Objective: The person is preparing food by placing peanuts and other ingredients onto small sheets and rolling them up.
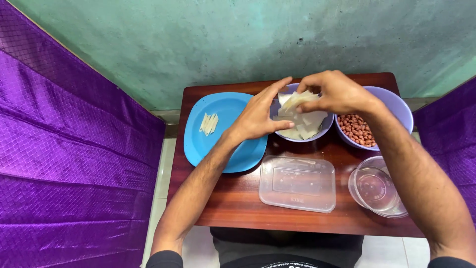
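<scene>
Your right hand (337, 92) pinches pale wrapper sheet (297, 99) over middle bowl (325, 130) near table's (238, 198) far edge. Left hand (258, 116) open, fingertips touching sheet. Peel slowly, one layer only, avoid tearing; folded pieces (208, 123) lie on blue plate (233, 106).

A small reddish-brown wooden table (238, 198) occupies the centre, its polished top reflecting soft, even light. Behind it, from 10 to 2 o'clock, rises a mottled green plastered wall (238, 39) with worn, patchy staining. Purple quilted fabric (64, 149) with a diamond stitch pattern hangs along the 9 o'clock side; a second purple panel (446, 119) stands at 3 o'clock. Pale tiled floor (161, 173) shows between the table and the left fabric.
</scene>
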